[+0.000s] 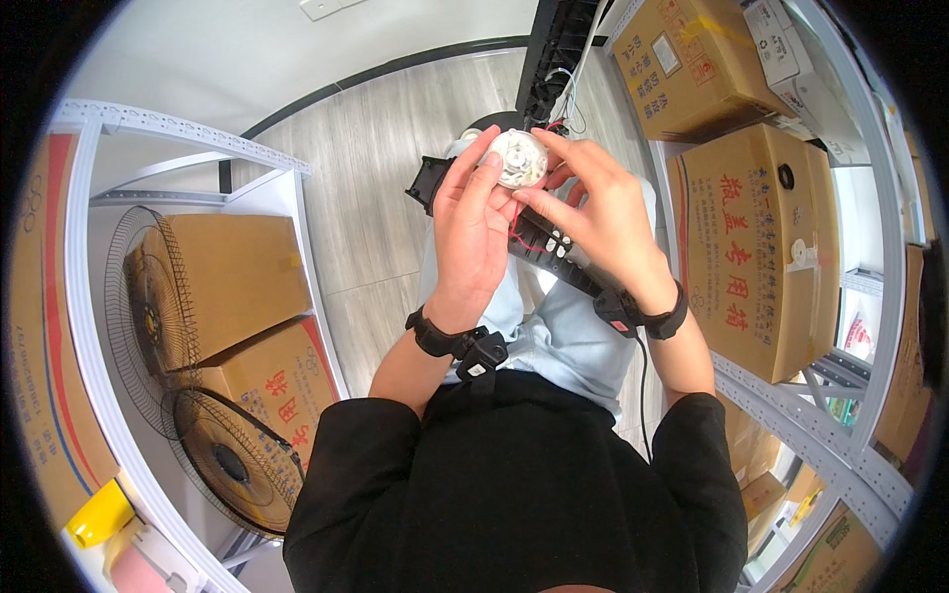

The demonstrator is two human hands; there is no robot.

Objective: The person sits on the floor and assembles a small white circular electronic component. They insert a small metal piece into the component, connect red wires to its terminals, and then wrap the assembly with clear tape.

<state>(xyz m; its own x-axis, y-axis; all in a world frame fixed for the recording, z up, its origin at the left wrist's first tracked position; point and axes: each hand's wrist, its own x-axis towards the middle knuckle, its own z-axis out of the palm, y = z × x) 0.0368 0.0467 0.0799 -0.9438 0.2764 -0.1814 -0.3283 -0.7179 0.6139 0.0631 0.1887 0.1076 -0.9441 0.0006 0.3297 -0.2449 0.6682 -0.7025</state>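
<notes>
Between my two hands is a small round white plastic part (518,158) with a ringed, uneven face turned up. My left hand (469,227) is closed on its left edge, with the thumb over the face. At its right side, the fingers and thumb of my right hand (603,203) pinch the rim. A thin red wire (514,235) hangs below the part. Across my lap lies a long black plastic housing (583,281) with small white pieces on it, partly hidden by my hands. Beyond them a tall black column (547,69) stands with loose wires.
A black bracket-like piece (427,182) juts out left of my left hand. Two wire fan guards (232,463) lean by the left shelf (188,138) near cardboard boxes (222,277). More boxes (756,247) fill the right shelf. A black cable (645,395) hangs from my right wrist strap.
</notes>
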